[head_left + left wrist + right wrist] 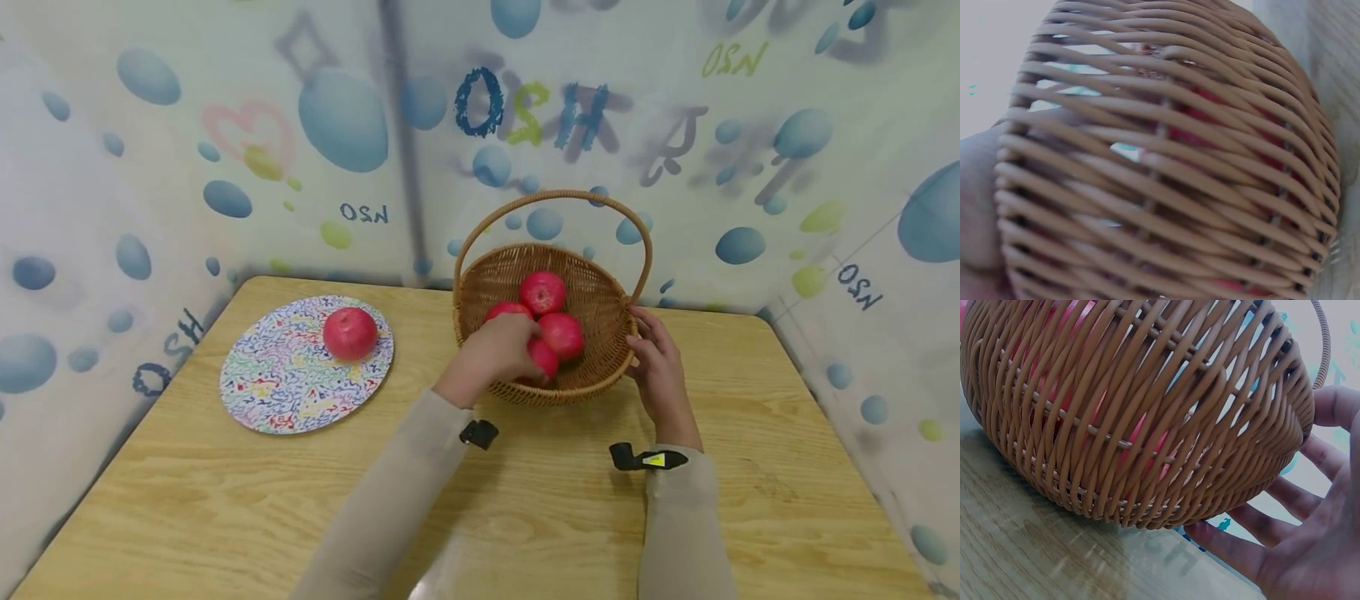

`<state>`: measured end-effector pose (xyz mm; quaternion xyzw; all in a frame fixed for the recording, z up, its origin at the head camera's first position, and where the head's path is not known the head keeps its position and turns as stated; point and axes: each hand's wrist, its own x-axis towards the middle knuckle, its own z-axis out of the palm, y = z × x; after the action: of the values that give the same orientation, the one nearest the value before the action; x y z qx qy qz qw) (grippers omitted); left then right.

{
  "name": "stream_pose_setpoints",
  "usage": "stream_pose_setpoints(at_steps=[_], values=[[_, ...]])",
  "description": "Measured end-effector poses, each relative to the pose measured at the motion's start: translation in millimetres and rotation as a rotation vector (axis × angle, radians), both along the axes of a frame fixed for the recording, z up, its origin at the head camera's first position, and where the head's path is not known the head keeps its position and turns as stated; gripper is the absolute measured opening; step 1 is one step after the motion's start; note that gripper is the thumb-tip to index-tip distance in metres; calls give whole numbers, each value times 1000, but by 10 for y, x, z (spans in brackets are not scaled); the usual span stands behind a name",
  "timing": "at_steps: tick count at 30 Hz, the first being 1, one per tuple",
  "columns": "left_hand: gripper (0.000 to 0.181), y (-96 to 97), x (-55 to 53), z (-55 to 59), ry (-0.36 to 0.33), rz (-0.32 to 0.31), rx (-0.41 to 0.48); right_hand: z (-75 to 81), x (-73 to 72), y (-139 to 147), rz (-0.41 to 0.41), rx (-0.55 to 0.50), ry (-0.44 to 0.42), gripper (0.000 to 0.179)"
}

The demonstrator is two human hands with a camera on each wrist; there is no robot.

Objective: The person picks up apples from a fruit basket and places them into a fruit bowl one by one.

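Reaching into the wicker basket [600, 312], the left hand [493, 348] is gripping a red fruit [544, 360]; the right hand [663, 371] is bracing its side, fingers spread. For clean work, the grip should be cupping low, without jostling neighbouring fruits [543, 292].

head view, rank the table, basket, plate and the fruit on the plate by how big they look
Largest to smallest:
1. Table
2. Basket, handle included
3. Plate; without its handle, the basket would look only slightly bigger
4. Fruit, clearly smallest
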<state>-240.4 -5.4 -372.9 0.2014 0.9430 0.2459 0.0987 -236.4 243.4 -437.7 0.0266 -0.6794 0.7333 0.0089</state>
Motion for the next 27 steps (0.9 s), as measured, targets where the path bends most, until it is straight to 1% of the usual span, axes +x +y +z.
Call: stream_pose_setpoints(at_steps=[4, 6, 9, 13, 17, 20, 24, 27], values=[[62, -78, 11, 27, 23, 3, 99, -12, 3, -13, -2, -8, -4, 49], [66, -117, 31, 47, 32, 20, 160, -17, 6, -14, 1, -10, -7, 49], [69, -167, 63, 66, 57, 45, 225, -16, 8, -10, 5, -7, -5, 48], [67, -213, 92, 36, 93, 77, 283, -3, 11, 4, 1, -3, -1, 48], [64, -258, 134, -17, 135, 134, 342, 8, 12, 5, 3, 8, -6, 49], [65, -301, 180, -34, 173, 171, 375, 9, 13, 0, 4, 8, -6, 49], [66, -368, 251, -23, 233, 189, 421, 9, 18, -4, 5, 5, -7, 49], [65, -430, 299, -16, 287, 185, 472, 12, 22, -9, 5, 10, -6, 49]])
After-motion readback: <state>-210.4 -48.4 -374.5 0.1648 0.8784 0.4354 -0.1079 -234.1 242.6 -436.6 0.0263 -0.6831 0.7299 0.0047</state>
